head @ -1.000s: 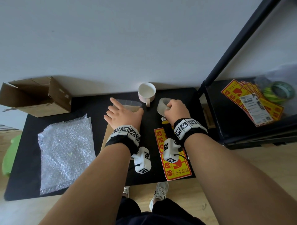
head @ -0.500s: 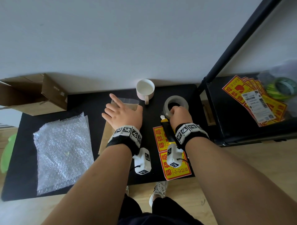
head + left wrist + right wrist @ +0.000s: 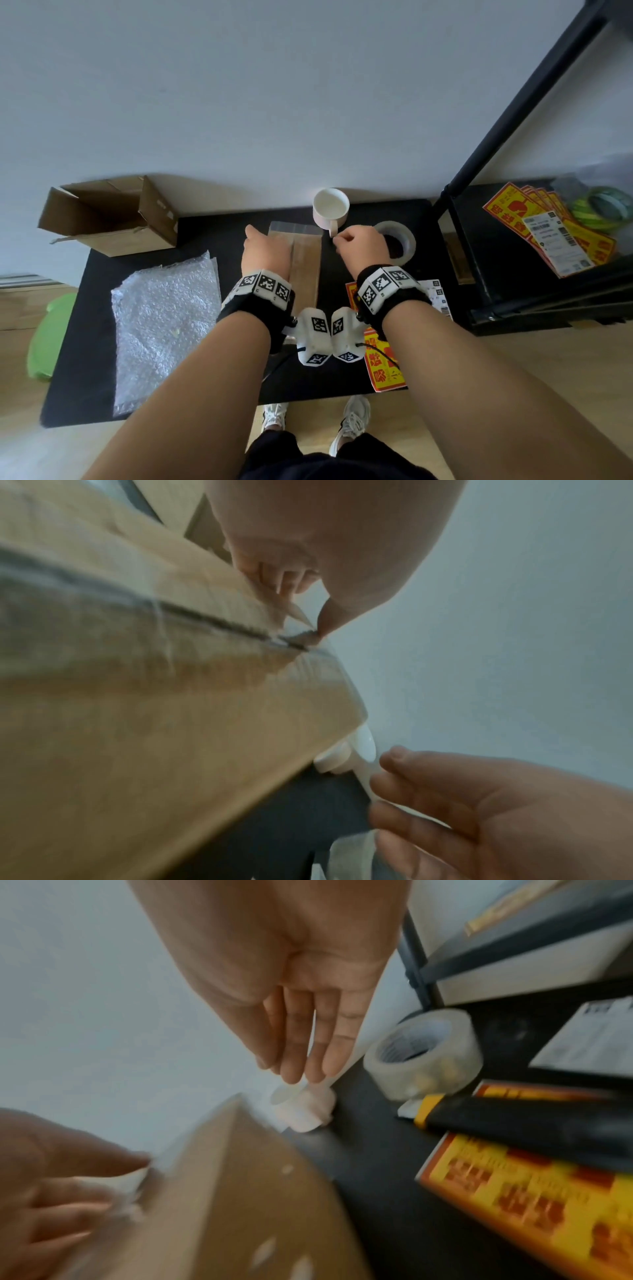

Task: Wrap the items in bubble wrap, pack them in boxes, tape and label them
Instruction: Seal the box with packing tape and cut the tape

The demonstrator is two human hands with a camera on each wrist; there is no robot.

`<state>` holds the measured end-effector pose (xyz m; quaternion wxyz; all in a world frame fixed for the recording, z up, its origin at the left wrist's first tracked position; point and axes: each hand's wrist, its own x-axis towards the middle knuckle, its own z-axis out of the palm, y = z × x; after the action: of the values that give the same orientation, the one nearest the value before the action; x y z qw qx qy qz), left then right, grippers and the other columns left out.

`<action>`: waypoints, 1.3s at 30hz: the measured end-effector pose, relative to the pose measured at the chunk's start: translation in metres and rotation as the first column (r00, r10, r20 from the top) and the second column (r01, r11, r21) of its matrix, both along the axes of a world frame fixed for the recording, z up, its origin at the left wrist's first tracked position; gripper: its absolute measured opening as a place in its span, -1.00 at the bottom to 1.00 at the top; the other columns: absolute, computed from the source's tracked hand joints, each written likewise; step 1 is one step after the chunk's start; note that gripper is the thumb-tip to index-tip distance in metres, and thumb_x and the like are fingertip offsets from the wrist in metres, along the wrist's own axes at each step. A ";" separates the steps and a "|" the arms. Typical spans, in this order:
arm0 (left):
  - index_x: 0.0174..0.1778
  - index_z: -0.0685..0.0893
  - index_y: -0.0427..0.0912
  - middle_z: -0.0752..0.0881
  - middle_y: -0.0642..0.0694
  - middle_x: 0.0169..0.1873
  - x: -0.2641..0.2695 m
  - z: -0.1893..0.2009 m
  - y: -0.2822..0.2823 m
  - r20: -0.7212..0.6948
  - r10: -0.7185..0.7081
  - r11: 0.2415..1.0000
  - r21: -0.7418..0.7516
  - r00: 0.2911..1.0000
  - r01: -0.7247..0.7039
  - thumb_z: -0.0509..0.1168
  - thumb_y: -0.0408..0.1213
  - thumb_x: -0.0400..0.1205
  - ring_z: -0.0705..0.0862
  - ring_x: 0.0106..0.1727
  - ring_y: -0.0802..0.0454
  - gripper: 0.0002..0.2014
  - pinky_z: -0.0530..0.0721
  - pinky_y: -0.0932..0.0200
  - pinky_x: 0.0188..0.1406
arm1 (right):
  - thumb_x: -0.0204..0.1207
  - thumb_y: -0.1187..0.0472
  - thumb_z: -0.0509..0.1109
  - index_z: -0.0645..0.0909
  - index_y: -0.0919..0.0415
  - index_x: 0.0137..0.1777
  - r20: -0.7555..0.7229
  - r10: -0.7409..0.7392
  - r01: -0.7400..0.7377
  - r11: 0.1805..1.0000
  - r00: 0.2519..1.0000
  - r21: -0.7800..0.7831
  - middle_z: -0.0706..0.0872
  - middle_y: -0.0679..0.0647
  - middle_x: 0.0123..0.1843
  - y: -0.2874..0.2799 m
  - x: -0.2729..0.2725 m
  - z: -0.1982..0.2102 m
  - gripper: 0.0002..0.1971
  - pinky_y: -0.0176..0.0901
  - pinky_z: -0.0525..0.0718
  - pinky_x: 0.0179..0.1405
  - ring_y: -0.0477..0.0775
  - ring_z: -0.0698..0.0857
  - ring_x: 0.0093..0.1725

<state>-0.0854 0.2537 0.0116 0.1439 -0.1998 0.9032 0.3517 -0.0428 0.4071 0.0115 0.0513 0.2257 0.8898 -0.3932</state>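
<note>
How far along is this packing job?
Done: one box is closed, clear tape along its seam. In hand: the left hand presses the tape's far end; the right hand hovers empty. Left: labels lie unstuck, the mug is unwrapped, bubble wrap lies flat, a second box stands open.

On the table (image 3: 89, 342), a closed box (image 3: 305, 263) lies at centre, a strip of tape (image 3: 295, 227) overhanging its far end; the left hand (image 3: 265, 250) rests on the box. A mug (image 3: 330, 209) stands at the back edge, just right of the box, and a tape roll (image 3: 404, 238) lies right of the mug, with the right hand (image 3: 363, 245) between them. Bubble wrap (image 3: 164, 329) lies toward the left edge, an open box (image 3: 106, 219) overhanging the back left corner, labels (image 3: 382, 370) at the front right. More labels (image 3: 555, 226) lie on a shelf (image 3: 507, 274) beside the right edge
</note>
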 end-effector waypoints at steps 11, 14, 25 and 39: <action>-0.10 0.73 -0.10 0.76 -0.04 -0.17 0.014 -0.009 -0.042 -0.077 -0.095 0.966 0.232 0.992 0.111 0.31 -0.16 0.62 0.66 -0.17 0.01 -0.87 0.54 0.18 -0.16 | 0.59 0.19 0.43 0.69 0.18 0.36 0.019 0.023 -0.019 0.987 1.000 -0.159 0.75 0.10 0.30 -0.036 -0.002 0.000 -0.65 -0.05 0.56 0.41 0.07 0.68 0.31; -0.22 0.66 -0.27 0.58 -0.08 -0.38 0.018 -0.010 -0.048 -0.091 -0.121 0.931 0.334 0.988 0.145 0.30 -0.19 0.64 0.44 -0.32 0.06 -0.78 0.41 0.16 -0.30 | 0.61 0.24 0.40 0.65 0.18 0.41 0.032 0.039 -0.031 0.977 0.999 -0.211 0.73 0.13 0.30 -0.037 -0.005 0.000 -0.63 0.03 0.58 0.40 0.10 0.68 0.30; 0.13 0.73 -0.10 0.75 -0.04 0.04 0.008 -0.016 -0.054 -0.052 -0.087 0.911 0.400 0.995 0.100 0.37 -0.21 0.64 0.70 0.04 0.02 -0.83 0.70 -0.07 0.20 | 0.61 0.32 0.38 0.69 0.17 0.17 0.080 0.046 -0.016 0.941 0.996 -0.339 0.63 0.00 -0.11 -0.031 -0.011 -0.003 -0.82 0.13 0.74 0.15 0.10 0.68 0.01; 0.16 0.75 -0.10 0.62 -0.02 0.19 0.006 0.002 -0.047 -0.330 -0.549 0.835 -0.251 0.768 0.489 0.25 -0.38 0.63 0.46 0.26 -0.05 -0.74 0.57 0.04 0.09 | 0.59 0.28 0.36 0.68 0.01 0.23 -0.079 0.217 -0.204 0.968 0.973 0.146 0.49 0.10 0.29 -0.037 -0.003 0.004 -0.73 0.01 0.60 0.22 0.14 0.55 0.25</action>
<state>-0.0789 0.2063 0.0134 0.0383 0.1216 0.9567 0.2615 -0.0456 0.3699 0.0155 0.0353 0.1141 0.9350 -0.3338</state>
